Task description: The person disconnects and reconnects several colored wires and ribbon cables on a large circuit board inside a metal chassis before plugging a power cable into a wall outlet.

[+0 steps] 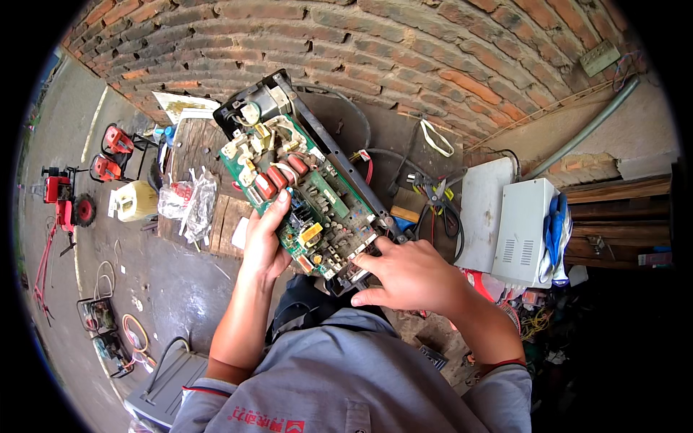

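Circuit board point(336, 202) in a black frame point(339, 156) tilts up before the person's grey shirt point(317, 375). From where I stand, the left hand point(261, 242) grips its left edge, thumb on top, the other fingers out of sight beneath. The right hand point(415, 273) touches the lower right end, forefinger and thumb spread apart; how hard they press, I can't tell. Beyond, pliers point(438, 193) lie near a pale metal case point(520, 227). Past them rises a brick wall point(404, 50); off left stands a red wheeled machine point(61, 190).
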`<state>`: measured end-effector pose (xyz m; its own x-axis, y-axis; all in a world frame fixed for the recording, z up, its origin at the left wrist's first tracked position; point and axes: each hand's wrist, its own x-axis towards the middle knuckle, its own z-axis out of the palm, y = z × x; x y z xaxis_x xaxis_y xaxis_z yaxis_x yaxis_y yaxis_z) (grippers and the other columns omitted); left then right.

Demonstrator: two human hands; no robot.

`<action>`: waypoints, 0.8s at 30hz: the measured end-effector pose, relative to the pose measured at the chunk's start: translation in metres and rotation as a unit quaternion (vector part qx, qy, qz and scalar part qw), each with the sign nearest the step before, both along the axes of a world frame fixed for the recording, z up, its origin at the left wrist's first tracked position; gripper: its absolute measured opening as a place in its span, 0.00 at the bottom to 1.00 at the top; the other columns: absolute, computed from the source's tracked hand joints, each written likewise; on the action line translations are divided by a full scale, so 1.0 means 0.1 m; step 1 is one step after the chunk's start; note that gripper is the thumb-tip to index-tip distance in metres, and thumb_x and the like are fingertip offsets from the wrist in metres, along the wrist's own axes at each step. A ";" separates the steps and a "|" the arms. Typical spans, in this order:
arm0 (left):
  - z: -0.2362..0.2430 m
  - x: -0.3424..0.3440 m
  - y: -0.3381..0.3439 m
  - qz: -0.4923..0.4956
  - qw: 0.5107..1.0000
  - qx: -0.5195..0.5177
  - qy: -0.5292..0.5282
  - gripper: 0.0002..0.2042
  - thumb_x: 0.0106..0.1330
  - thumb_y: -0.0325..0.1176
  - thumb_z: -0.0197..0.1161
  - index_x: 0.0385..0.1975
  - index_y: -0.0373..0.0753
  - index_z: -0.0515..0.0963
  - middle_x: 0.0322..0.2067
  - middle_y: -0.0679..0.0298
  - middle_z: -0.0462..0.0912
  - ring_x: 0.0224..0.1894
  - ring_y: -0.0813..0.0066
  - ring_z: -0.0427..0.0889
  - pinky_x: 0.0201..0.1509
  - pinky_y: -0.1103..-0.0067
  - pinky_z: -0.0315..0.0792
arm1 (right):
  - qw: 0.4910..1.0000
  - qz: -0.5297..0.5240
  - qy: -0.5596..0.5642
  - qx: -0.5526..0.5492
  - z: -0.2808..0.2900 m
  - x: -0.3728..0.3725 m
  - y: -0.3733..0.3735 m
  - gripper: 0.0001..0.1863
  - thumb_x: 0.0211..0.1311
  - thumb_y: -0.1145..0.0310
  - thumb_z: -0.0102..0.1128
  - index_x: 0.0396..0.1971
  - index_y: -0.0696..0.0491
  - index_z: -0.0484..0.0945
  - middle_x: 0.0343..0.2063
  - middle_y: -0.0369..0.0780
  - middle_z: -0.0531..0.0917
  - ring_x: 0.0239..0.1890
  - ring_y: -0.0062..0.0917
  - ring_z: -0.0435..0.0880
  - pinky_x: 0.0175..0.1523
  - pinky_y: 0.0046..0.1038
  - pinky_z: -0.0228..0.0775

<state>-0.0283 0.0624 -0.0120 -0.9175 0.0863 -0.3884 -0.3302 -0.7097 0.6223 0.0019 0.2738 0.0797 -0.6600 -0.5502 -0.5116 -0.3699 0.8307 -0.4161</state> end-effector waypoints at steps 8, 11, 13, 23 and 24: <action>-0.05 -0.01 0.00 -0.006 1.000 0.019 0.009 0.21 0.68 0.37 0.59 0.56 0.34 0.69 0.47 0.56 0.79 0.46 0.64 0.82 0.51 0.65 0.77 | 0.998 0.029 0.037 0.048 -0.07 -0.02 -0.09 0.28 0.52 0.45 0.65 0.45 0.51 0.79 0.39 0.47 0.80 0.37 0.42 0.83 0.38 0.41 0.75; -0.04 0.02 -0.01 -0.001 1.000 0.015 0.011 0.20 0.68 0.37 0.58 0.56 0.34 0.69 0.47 0.56 0.79 0.46 0.64 0.82 0.52 0.65 0.77 | 0.997 -0.024 0.072 -0.018 -0.20 0.06 -0.02 0.27 0.51 0.48 0.66 0.41 0.56 0.79 0.37 0.47 0.82 0.37 0.38 0.84 0.39 0.38 0.76; -0.07 0.00 0.01 -0.003 0.999 0.034 0.010 0.19 0.68 0.36 0.58 0.56 0.35 0.69 0.47 0.56 0.79 0.47 0.64 0.81 0.54 0.65 0.76 | 0.990 -0.077 0.064 -0.103 -0.32 0.11 0.06 0.25 0.51 0.52 0.68 0.41 0.57 0.78 0.38 0.47 0.82 0.37 0.39 0.83 0.40 0.38 0.76; -0.11 0.01 0.08 0.023 0.998 0.058 0.016 0.19 0.69 0.35 0.58 0.57 0.36 0.68 0.48 0.59 0.78 0.49 0.67 0.80 0.55 0.66 0.76 | 0.807 -0.342 -0.271 -0.398 -0.67 0.20 0.18 0.12 0.59 0.76 0.65 0.40 0.60 0.74 0.40 0.36 0.79 0.33 0.12 0.79 0.36 0.14 0.73; -0.11 0.01 0.07 0.020 0.998 0.058 0.016 0.19 0.69 0.35 0.58 0.57 0.36 0.68 0.48 0.59 0.78 0.49 0.67 0.80 0.55 0.67 0.76 | 0.807 -0.344 -0.257 -0.405 -0.66 0.21 0.17 0.11 0.59 0.76 0.65 0.40 0.60 0.73 0.40 0.36 0.79 0.33 0.12 0.79 0.36 0.14 0.73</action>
